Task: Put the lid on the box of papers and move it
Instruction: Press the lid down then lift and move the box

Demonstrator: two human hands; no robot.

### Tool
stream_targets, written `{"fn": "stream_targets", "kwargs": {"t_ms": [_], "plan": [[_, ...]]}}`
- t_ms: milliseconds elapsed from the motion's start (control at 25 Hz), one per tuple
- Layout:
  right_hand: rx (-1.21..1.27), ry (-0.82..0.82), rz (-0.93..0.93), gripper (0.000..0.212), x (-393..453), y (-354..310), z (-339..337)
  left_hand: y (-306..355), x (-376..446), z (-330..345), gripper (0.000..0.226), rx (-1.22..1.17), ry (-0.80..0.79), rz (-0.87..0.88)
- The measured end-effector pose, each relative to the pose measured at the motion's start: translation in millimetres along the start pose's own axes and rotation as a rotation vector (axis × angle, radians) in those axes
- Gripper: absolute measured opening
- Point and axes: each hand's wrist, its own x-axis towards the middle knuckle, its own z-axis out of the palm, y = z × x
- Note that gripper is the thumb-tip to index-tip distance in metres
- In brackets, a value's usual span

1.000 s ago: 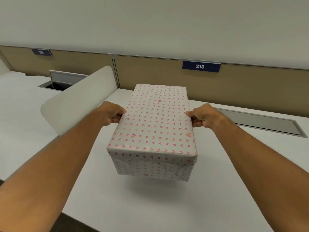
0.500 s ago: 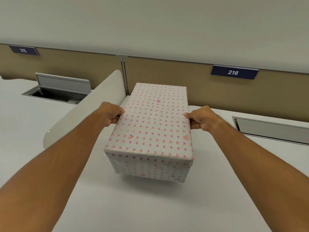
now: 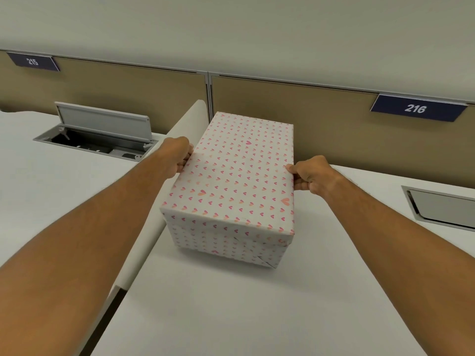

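A rectangular box (image 3: 226, 247) wrapped in white paper with small pink hearts sits at the left side of the white desk (image 3: 257, 304), its lid (image 3: 239, 176) closed on top. My left hand (image 3: 177, 154) grips the box's left long side and my right hand (image 3: 312, 177) grips its right long side, fingers curled around the lid's edges. The box's bottom appears to rest on the desk or just above it; I cannot tell which. The papers inside are hidden.
A white curved divider (image 3: 154, 227) stands right beside the box's left side. Tan partition panels (image 3: 334, 124) with signs 215 (image 3: 33, 62) and 216 (image 3: 416, 108) run behind. An open cable hatch (image 3: 102, 134) lies on the left desk, a shut one (image 3: 442, 206) at right.
The box, held in both hands, has come down and moved left toward the divider and back toward the partition; earlier it hung higher above the desk.
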Motion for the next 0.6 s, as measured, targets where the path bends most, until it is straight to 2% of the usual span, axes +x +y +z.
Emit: {"fn": "stream_targets", "kwargs": {"t_ms": [160,320,400,600], "plan": [[0.025,0.000,-0.001,0.021,12,-5,13,0,10,-3,0.048,-0.052,-0.054,-0.039],[0.025,-0.008,0.002,0.017,12,-10,15,5,18,-6,0.078,-0.094,-0.107,-0.061],[0.054,-0.028,0.013,0.020,9,-9,11,6,20,-6,0.084,-0.070,-0.115,-0.063],[0.124,-0.137,0.091,0.055,-5,-10,0,1,21,-3,0.084,0.002,-0.100,-0.034]]}}
